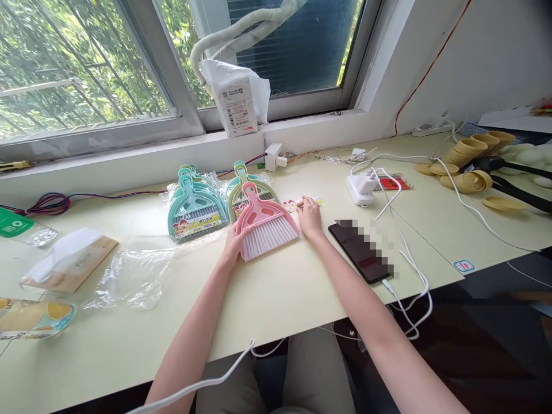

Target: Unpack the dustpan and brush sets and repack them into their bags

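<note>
A pink mini dustpan with a white-bristled brush (266,223) lies on the pale table (276,287) in front of me. My left hand (235,240) grips its left edge, fingers curled on it. My right hand (309,217) rests just right of the dustpan, fingertips pinching a small printed label strip (294,203). Behind the pink set lie a green dustpan set (241,190) and a teal dustpan set (194,208), both in clear plastic wrap.
A black phone (360,253) on a white cable lies to the right, near a white charger (361,187). Empty plastic bags (129,273) and packets sit at left. Yellow cones (468,164) lie far right. A parcel (236,103) stands on the windowsill.
</note>
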Demonstrator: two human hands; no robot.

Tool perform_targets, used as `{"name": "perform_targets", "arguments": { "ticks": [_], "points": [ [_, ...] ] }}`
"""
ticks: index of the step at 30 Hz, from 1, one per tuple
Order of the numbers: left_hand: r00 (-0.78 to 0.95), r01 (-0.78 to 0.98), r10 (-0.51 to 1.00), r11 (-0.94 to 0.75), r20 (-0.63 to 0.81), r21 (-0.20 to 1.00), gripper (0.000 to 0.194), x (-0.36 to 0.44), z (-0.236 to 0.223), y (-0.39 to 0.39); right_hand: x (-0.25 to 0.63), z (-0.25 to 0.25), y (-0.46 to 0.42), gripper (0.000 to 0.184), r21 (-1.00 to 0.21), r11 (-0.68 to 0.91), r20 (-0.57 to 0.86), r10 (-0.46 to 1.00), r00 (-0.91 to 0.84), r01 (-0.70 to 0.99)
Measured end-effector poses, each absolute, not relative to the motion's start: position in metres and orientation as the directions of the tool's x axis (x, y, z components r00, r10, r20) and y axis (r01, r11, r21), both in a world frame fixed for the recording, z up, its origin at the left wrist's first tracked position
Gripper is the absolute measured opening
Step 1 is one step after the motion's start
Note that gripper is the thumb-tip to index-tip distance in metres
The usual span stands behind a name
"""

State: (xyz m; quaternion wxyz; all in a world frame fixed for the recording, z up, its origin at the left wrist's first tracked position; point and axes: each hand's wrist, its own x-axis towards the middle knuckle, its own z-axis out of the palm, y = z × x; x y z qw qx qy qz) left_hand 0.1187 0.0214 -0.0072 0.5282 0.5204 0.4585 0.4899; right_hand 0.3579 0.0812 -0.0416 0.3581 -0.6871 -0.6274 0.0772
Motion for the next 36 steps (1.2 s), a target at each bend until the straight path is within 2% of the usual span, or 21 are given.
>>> {"name": "perform_targets", "arguments": {
  "ticks": [3,5,10,14,17,20,23,25,28,36],
  "points": [
    [0.081,-0.033,0.996,-0.034,0.037,0.999,0.063,0.117,-0.009,0.023,0.359,-0.044,0.083,0.045,-0.639,0.039,0.34,0.91,0.236,0.768],
    [0.052,-0.007,0.998,-0.036,0.036,0.999,0.064,0.115,-0.011,0.025,0.361,-0.043,0.083,0.05,-0.677,0.049,0.341,0.905,0.254,0.734],
    [-0.004,-0.015,0.999,-0.052,0.052,0.999,0.062,0.113,-0.013,0.027,0.363,-0.021,0.076,0.04,-0.788,0.166,0.448,0.814,0.369,0.593],
    [-0.059,-0.067,0.998,-0.038,0.034,0.997,0.059,0.112,-0.015,0.029,0.344,0.008,0.049,0.042,-0.786,0.35,0.584,0.691,0.426,0.509],
    [-0.073,-0.12,0.997,-0.037,0.028,0.992,0.059,0.112,-0.016,0.031,0.316,0.019,0.021,0.045,-0.72,0.503,0.673,0.674,0.305,0.478],
    [-0.03,-0.214,0.998,-0.062,0.057,0.975,0.062,0.113,-0.015,0.031,0.287,0.012,0.004,0.047,-0.562,0.623,0.725,0.687,-0.038,0.544],
    [-0.049,-0.225,0.998,-0.046,0.036,0.973,0.057,0.114,-0.012,0.029,0.268,-0.004,0.002,0.05,-0.361,0.635,0.592,0.722,-0.358,0.683],
    [-0.093,-0.214,0.995,-0.038,0.018,0.976,0.054,0.115,-0.011,0.028,0.263,-0.013,0.005,0.052,-0.273,0.617,0.48,0.752,-0.451,0.738],
    [-0.108,-0.247,0.994,-0.023,-0.004,0.969,0.056,0.116,-0.008,0.025,0.262,-0.019,0.009,0.055,-0.242,0.545,0.412,0.807,-0.424,0.803],
    [-0.038,-0.343,0.997,-0.083,0.074,0.936,0.063,0.117,0.0,0.019,0.268,-0.012,0.006,0.058,-0.266,0.362,0.421,0.877,-0.23,0.894]
  ]
}}
